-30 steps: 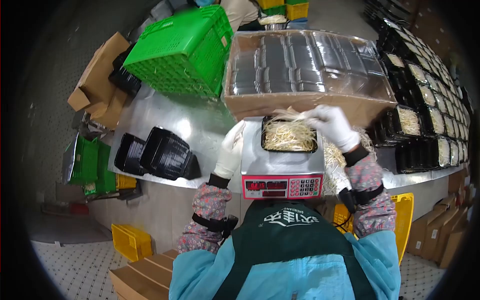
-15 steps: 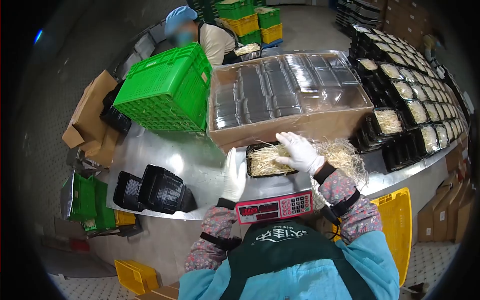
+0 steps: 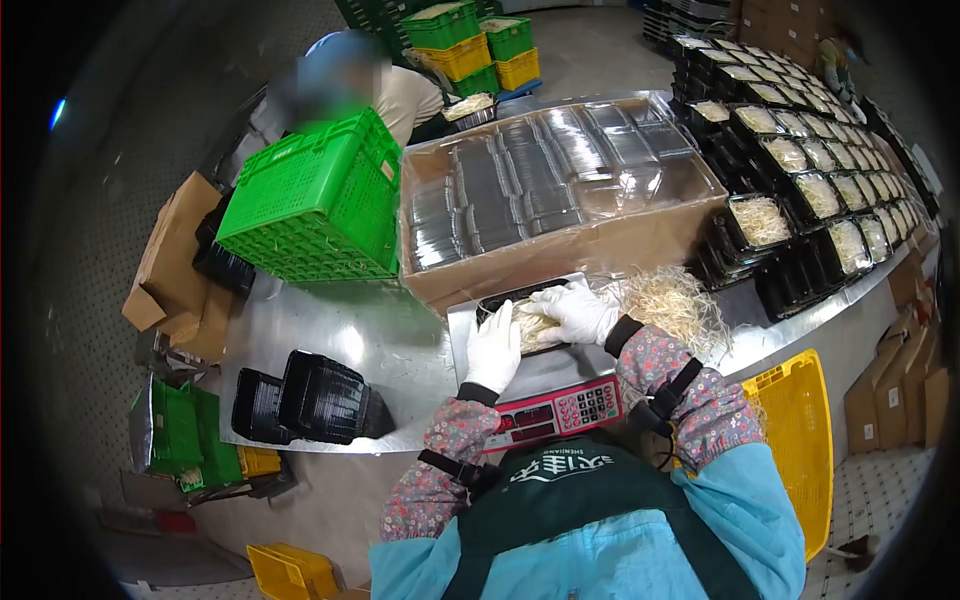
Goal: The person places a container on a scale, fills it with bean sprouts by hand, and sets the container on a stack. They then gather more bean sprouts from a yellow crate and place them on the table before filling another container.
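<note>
A black plastic tray [image 3: 487, 309] of pale bean sprouts [image 3: 535, 331] sits on the scale, whose red panel [image 3: 556, 412] faces me. My gloved left hand [image 3: 494, 352] lies along the tray's left side, fingers stretched out onto the sprouts. From the right, my gloved right hand [image 3: 577, 314] rests over the sprouts with its fingers extended flat; its fingertips are partly hidden. Both hands cover much of the tray. Just right of it, a loose heap of bean sprouts [image 3: 672, 308] lies on the metal table [image 3: 400, 345].
A cardboard box [image 3: 570, 262] of clear lids stands behind the scale, beside a green crate [image 3: 310, 200]. Stacked black trays [image 3: 322, 398] lie at left. Filled trays [image 3: 760, 222] are piled at right. Near my right arm is a yellow crate [image 3: 800, 450]. A co-worker [image 3: 410, 100] is across the table.
My left hand has moved from beside the tray onto its left side. My right hand has lowered and flattened over the sprouts. The view has shifted slightly.
</note>
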A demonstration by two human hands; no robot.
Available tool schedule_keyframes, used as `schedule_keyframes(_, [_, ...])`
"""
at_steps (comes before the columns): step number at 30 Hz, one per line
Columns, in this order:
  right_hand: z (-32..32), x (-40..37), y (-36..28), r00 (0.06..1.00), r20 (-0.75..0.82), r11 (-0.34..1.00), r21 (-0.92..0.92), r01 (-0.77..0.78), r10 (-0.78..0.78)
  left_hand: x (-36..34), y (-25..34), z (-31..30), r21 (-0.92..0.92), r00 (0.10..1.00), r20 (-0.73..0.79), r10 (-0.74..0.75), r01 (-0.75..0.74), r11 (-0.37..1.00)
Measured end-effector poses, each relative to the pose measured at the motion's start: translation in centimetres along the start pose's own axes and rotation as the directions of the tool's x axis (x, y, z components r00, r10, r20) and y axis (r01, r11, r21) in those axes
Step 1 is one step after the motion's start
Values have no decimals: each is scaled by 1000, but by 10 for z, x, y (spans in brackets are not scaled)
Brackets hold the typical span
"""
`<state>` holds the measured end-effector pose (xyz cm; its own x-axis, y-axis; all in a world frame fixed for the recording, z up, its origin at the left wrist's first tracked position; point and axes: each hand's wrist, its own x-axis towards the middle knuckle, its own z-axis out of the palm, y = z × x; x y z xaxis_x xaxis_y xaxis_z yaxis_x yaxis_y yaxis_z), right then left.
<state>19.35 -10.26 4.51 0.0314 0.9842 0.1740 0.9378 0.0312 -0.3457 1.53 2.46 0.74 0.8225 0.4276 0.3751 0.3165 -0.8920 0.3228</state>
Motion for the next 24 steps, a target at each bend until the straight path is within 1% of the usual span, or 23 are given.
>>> schedule_keyframes(1, [-4,-3,5,999,21,998,-48,-42,44,0,0,0,-1,1000,14,1,-1,1000])
schedule_keyframes(3, [-12,-11,10,997,-58,998,-8,-55,55,0,-2,1,1,999,40,7,-7,1000])
schedule_keyframes(5, [-21,-21,10,989,-117,996,32,-83,87,1,-6,4,-22,999,-13,36,-36,999])
schedule_keyframes(6, [-24,-23,11,988,-42,987,76,-143,147,3,-2,-1,-36,998,-37,50,-51,998])
schedule_keyframes(7, [-27,-26,12,986,-71,985,90,-145,152,5,1,-6,-32,993,-88,74,-77,997])
schedule_keyframes(9, [-33,-35,15,978,-128,981,123,-147,163,6,8,-27,-21,976,-183,119,-125,992])
schedule_keyframes(10, [-37,-42,20,973,-104,970,153,-190,207,7,12,-43,-46,965,-232,119,-133,990])
schedule_keyframes(11, [-40,-48,23,962,-108,959,159,-234,252,4,7,-47,-98,956,-280,90,-122,988])
schedule_keyframes(13, [-46,-55,27,955,-103,949,182,-259,280,3,-7,-48,-338,926,-359,-119,-10,941])
schedule_keyframes(14, [-46,-57,24,940,-101,937,167,-305,324,2,-9,-46,-402,900,-384,-204,36,915])
schedule_keyframes(15, [-47,-55,15,925,-101,924,152,-350,367,4,-28,-33,-370,883,-387,-267,117,922])
schedule_keyframes(16, [-46,-50,5,908,-102,910,137,-392,407,11,-26,-32,-402,906,-238,-351,237,885])
schedule_keyframes(17, [-42,-42,-4,907,-80,911,31,-412,413,18,-23,-31,-412,900,-84,-428,360,837])
schedule_keyframes(18, [-43,-35,-14,917,-42,917,-28,-398,397,25,-15,-31,-320,935,49,-352,348,881])
schedule_keyframes(19, [-43,-29,-21,924,-3,920,-86,-382,383,30,-4,-28,-230,942,187,-279,318,920])
schedule_keyframes(20, [-38,-26,-24,935,-52,917,-184,-353,350,28,5,-18,-102,977,169,-127,146,984])
schedule_keyframes(21, [-36,-23,-21,935,-8,915,-203,-349,355,25,13,-12,28,985,172,30,-36,999])
schedule_keyframes(23, [-33,-18,-11,926,83,908,-243,-340,369,23,15,-8,-23,965,183,187,-186,982])
schedule_keyframes(24, [-30,-22,-7,947,6,915,-260,-308,321,24,19,-9,-50,947,184,262,-257,965])
